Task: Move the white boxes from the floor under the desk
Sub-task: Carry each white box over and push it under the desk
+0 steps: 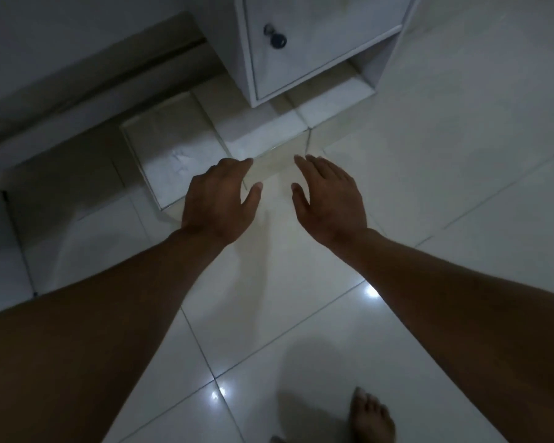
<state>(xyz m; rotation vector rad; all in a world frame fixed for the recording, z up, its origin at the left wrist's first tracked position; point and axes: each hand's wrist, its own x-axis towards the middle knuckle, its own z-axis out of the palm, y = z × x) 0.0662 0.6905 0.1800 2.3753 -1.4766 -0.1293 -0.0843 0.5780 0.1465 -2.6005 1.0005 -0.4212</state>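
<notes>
- Bare foot (373,417) stands on the glossy tiled floor (461,187), nearest the camera, behind both forearms
- Left hand (218,199) and right hand (328,199) hang side by side with fingers relaxed and spread, holding nothing
- One white box (170,151) lies flat on the floor just ahead of the left fingertips, in the shadow of the desk; whether they touch it I cannot tell
- A second box (266,132) seems to sit beyond the gap between the hands, below the cabinet (317,52); blur hides its edges
- Count: two hands, one foot, two boxes at most, one cabinet knob (277,38)
- Risk: dim light and pale boxes on pale tile could make a hand misjudge an edge, and the slick floor may let a box slide away from it
</notes>
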